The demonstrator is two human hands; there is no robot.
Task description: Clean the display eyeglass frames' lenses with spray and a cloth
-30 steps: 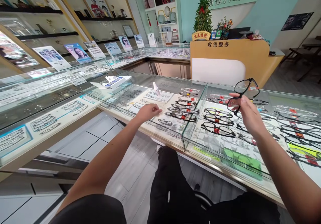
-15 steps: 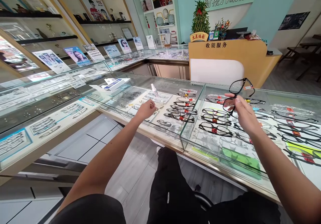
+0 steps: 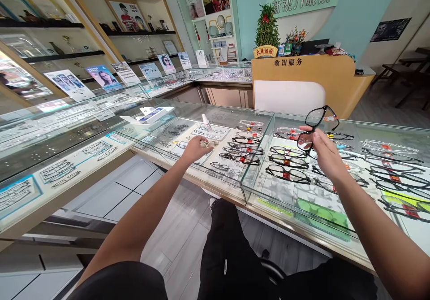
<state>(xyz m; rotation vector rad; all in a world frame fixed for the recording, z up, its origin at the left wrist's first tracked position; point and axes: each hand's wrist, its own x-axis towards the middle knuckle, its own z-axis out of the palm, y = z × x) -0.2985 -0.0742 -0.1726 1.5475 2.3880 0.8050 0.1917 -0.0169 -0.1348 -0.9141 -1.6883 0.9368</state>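
Observation:
My right hand (image 3: 325, 150) is closed on a pair of black-framed eyeglasses (image 3: 314, 121), raised above the glass counter and turned on end, one lens over the other. A small orange label shows on the upper lens. Farther left, my left hand (image 3: 197, 149) is low over the counter top, thumb and fingers curled round what looks like a small beige cloth (image 3: 204, 144); the fingers partly hide it. Just beyond that hand stands a white spray bottle (image 3: 206, 121) with a pinkish label.
Under the glass counter top (image 3: 221, 110) lie rows of eyeglasses (image 3: 287, 173) with red tags. An open white box (image 3: 151, 115) rests on the counter to the left. A white chair back (image 3: 289, 94) stands beyond, before a wooden cashier desk (image 3: 336, 73). Below are my black-trousered legs.
My left hand has opened its grip somewhat and turned, with the beige cloth now between thumb and fingers. The eyeglasses in my right hand have shifted only slightly.

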